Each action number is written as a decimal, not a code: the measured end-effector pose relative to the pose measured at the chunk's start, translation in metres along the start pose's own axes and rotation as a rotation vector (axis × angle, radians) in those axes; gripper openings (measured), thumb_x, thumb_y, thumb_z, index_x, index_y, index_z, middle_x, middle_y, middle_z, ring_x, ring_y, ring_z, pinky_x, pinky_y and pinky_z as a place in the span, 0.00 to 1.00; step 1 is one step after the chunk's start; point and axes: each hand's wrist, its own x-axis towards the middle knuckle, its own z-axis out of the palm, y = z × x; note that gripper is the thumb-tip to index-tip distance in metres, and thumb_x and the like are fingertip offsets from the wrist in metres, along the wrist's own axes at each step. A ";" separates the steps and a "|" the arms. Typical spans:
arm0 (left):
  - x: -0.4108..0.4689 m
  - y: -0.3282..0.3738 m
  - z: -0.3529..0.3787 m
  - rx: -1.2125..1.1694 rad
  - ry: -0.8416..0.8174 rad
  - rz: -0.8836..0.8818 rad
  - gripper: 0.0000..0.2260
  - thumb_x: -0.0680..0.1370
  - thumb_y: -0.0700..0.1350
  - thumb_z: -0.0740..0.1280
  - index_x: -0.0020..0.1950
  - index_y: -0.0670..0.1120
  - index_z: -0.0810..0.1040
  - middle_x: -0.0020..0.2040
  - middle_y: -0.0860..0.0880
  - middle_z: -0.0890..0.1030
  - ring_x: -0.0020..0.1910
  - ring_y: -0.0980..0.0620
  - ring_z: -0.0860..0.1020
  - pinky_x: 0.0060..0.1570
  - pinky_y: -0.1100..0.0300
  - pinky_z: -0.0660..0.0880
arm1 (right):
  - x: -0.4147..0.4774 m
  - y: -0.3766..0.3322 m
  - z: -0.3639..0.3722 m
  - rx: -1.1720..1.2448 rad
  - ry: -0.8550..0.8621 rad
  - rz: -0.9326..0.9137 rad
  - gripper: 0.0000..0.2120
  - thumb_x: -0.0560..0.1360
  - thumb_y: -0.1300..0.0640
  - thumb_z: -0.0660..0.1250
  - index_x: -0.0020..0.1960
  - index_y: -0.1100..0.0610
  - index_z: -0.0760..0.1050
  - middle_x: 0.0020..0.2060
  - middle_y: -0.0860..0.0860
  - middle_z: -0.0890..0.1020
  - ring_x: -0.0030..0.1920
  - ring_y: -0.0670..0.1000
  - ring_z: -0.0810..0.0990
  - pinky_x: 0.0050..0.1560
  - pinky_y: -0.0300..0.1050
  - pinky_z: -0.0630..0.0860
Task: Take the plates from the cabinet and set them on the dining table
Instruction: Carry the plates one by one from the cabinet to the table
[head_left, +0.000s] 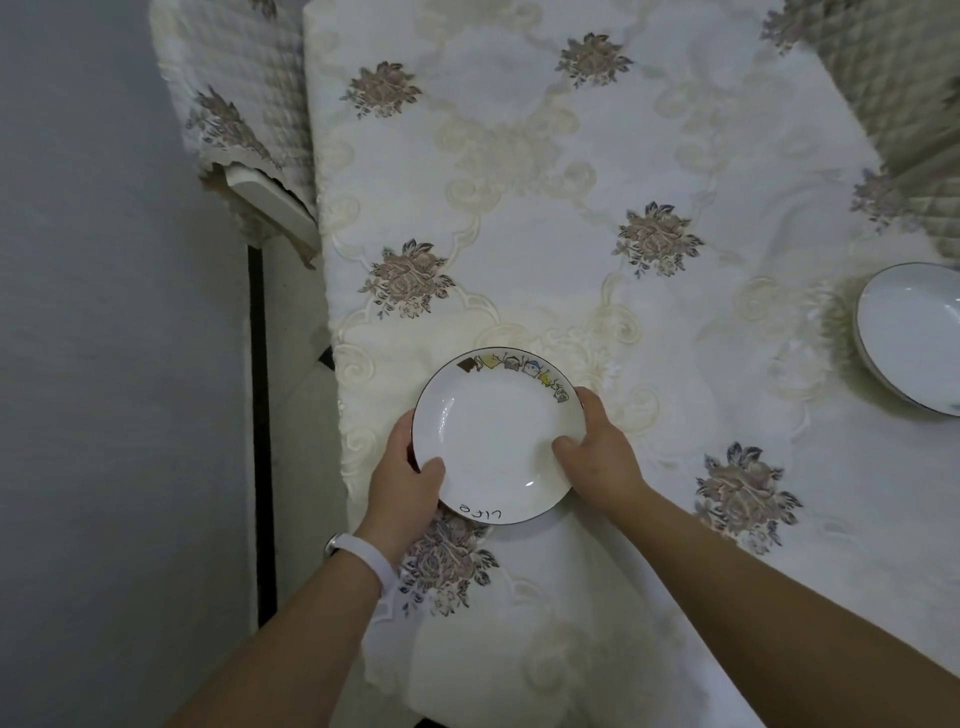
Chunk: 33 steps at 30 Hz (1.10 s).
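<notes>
Right now both hands grip one plate (498, 436) at the table's (545, 182) near-left edge: left hand (410, 480) pinching its rim, right hand (597, 457) curled round the opposite side. Another dish (914, 338) already sits far right; more may remain.

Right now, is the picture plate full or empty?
Empty: the plate shows only its bare white inside, while the left hand and right hand hold its rim.

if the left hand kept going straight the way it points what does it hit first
The plate, whose rim the left hand grips. Beyond it the line crosses open tablecloth, seemingly free, though height is hard to judge.
</notes>
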 end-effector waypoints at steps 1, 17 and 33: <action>0.000 0.000 0.000 0.003 0.000 -0.005 0.27 0.76 0.34 0.63 0.64 0.64 0.68 0.57 0.56 0.81 0.56 0.53 0.79 0.55 0.53 0.78 | -0.001 -0.001 0.000 0.005 0.002 0.001 0.30 0.75 0.60 0.62 0.74 0.48 0.58 0.42 0.43 0.75 0.39 0.46 0.74 0.38 0.41 0.68; -0.037 0.028 -0.029 0.131 0.065 0.145 0.19 0.78 0.41 0.65 0.69 0.50 0.70 0.64 0.52 0.71 0.62 0.54 0.72 0.61 0.53 0.71 | -0.059 -0.004 -0.034 -0.180 0.135 -0.079 0.24 0.77 0.52 0.62 0.73 0.51 0.64 0.64 0.51 0.74 0.61 0.51 0.73 0.59 0.49 0.71; -0.125 0.070 0.024 0.835 -0.228 1.037 0.23 0.75 0.55 0.58 0.68 0.49 0.75 0.67 0.46 0.76 0.68 0.44 0.72 0.65 0.46 0.67 | -0.226 0.020 -0.085 -0.697 0.523 -0.212 0.23 0.74 0.45 0.59 0.63 0.55 0.76 0.61 0.53 0.78 0.62 0.56 0.75 0.57 0.51 0.73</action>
